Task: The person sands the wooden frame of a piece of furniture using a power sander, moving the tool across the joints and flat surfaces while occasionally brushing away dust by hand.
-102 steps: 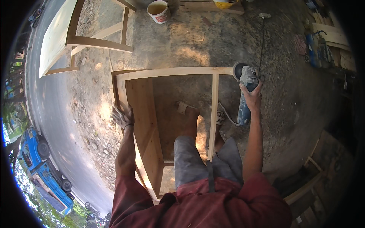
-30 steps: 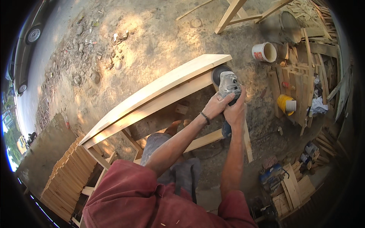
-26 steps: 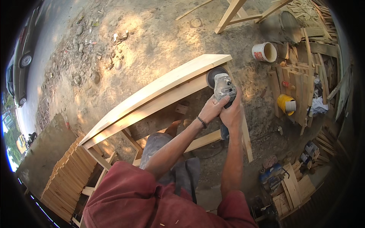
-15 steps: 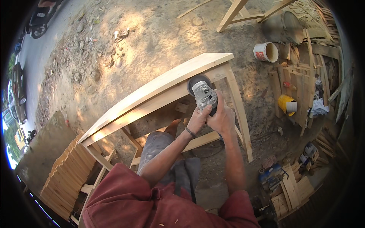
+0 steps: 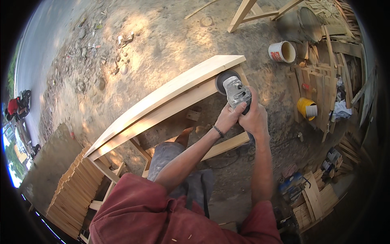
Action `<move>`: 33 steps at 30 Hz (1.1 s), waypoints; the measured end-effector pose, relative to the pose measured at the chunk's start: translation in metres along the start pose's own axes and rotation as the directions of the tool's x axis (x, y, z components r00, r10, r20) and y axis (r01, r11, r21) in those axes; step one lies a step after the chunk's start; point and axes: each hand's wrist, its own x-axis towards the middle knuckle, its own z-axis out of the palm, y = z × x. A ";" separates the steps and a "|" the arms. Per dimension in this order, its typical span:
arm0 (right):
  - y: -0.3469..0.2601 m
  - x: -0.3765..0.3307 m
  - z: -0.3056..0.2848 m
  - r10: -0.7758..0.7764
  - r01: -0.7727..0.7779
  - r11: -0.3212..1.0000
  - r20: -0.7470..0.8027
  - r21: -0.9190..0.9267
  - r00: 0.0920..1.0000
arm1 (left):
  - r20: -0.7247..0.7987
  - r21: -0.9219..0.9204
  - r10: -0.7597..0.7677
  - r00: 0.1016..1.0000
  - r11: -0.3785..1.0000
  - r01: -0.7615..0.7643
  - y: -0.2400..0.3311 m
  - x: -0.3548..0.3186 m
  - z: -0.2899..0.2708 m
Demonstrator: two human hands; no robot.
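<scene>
An angle grinder (image 5: 236, 90) with a grey metal head and a dark round disc is held in both of my hands. My left hand (image 5: 227, 120) wraps the near side of its body, a dark bracelet on the wrist. My right hand (image 5: 255, 118) grips the rear of the body, fingers closed round it. The disc lies against the side rail of a pale wooden table frame (image 5: 174, 106), close to its far right corner. The rail runs under a long light board (image 5: 170, 88) that slants from lower left to upper right.
Stacked wooden strips (image 5: 75, 193) stand at the lower left. On the right are a white bucket (image 5: 280, 53), a yellow container (image 5: 305, 109), upright boards and scrap wood (image 5: 313, 195). A wooden trestle (image 5: 254, 17) stands at the far side. A motorbike rider (image 5: 17, 106) is on the road at left.
Both hands have moved the grinder rightward along the rail, toward the corner of the frame. On the road, a rider in red has come into sight and the dark car has shifted.
</scene>
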 end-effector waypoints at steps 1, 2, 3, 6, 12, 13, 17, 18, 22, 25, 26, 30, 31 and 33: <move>0.002 0.002 -0.002 -0.010 0.010 1.000 -0.014 -0.005 1.000 | 0.006 0.009 0.017 1.000 1.000 -0.017 0.000 0.004 0.003; 0.005 0.003 -0.005 -0.016 0.015 1.000 -0.026 -0.012 1.000 | 0.012 0.015 0.029 1.000 0.999 -0.029 0.001 0.007 0.007; 0.007 0.005 -0.008 0.014 -0.014 1.000 -0.013 -0.019 1.000 | 0.017 0.031 0.015 1.000 0.999 -0.016 0.002 0.010 0.009; 0.013 0.008 -0.014 0.070 -0.070 0.998 -0.003 -0.008 0.998 | 0.033 0.067 -0.001 0.999 0.998 -0.001 0.005 0.019 0.017; 0.030 0.007 -0.011 0.082 -0.075 0.995 -0.130 0.063 0.988 | 0.097 0.120 0.020 0.995 0.992 -0.031 0.007 0.037 0.031; 0.031 0.006 -0.009 0.077 -0.067 0.996 -0.165 0.064 0.983 | 0.109 0.157 -0.004 0.994 0.987 -0.013 0.010 0.038 0.030; 0.025 -0.006 0.002 0.132 -0.118 0.988 -0.152 0.098 0.980 | 0.112 0.338 -0.054 0.992 0.941 0.013 0.016 0.023 0.020; 0.019 -0.010 0.008 0.120 -0.105 0.989 -0.151 0.101 0.981 | 0.097 0.339 -0.037 0.995 0.941 0.002 0.014 0.016 0.013; -0.006 -0.037 0.036 0.051 -0.041 0.996 -0.122 0.082 0.991 | 0.023 0.196 0.007 1.000 0.980 -0.011 -0.013 -0.020 -0.027; -0.029 -0.051 0.060 -0.023 0.028 0.995 -0.045 0.096 0.999 | 0.009 0.055 0.081 0.997 0.995 -0.082 -0.018 -0.059 -0.063; -0.037 -0.055 0.069 -0.039 0.039 0.996 -0.001 0.086 0.999 | 0.005 0.015 0.118 0.993 0.993 -0.118 -0.017 -0.068 -0.071; -0.045 -0.055 0.072 -0.085 0.084 0.995 0.018 0.060 0.996 | 0.014 0.035 0.127 0.992 0.991 -0.127 -0.015 -0.077 -0.083; -0.041 -0.055 0.070 -0.041 0.041 0.997 -0.003 0.066 0.999 | 0.023 0.078 0.100 0.995 0.992 -0.101 -0.015 -0.069 -0.081; -0.031 -0.048 0.060 -0.016 0.020 0.997 -0.055 0.072 0.998 | 0.038 0.089 0.052 0.998 0.994 -0.055 -0.017 -0.052 -0.067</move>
